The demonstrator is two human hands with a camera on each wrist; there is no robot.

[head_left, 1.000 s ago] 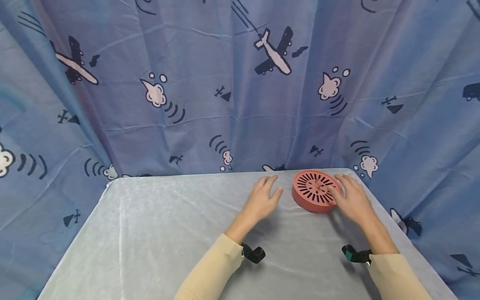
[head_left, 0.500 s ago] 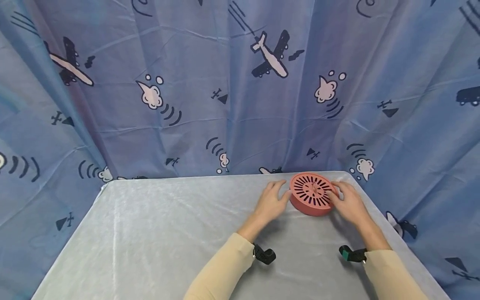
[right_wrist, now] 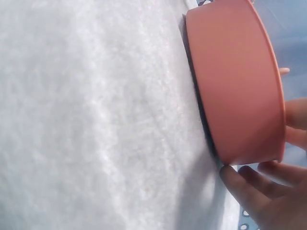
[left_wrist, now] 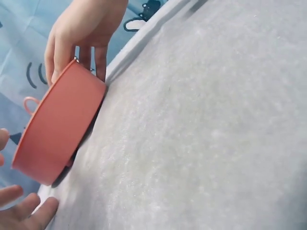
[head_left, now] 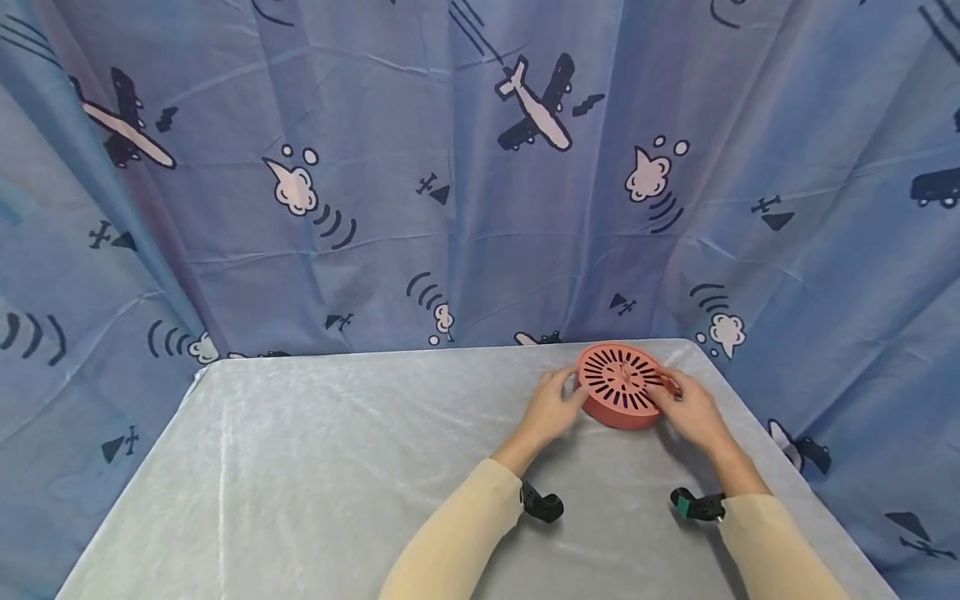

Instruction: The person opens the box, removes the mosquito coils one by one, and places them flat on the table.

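Coral case (head_left: 618,385), flanked by hands (head_left: 551,410), left fingers (left_wrist: 45,212) spread, right fingers (right_wrist: 245,189) extended, touching it

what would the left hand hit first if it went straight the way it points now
Most likely the left side of the coral, round, slotted-top case; the left hand is close beside it, though the exact gap is unclear.
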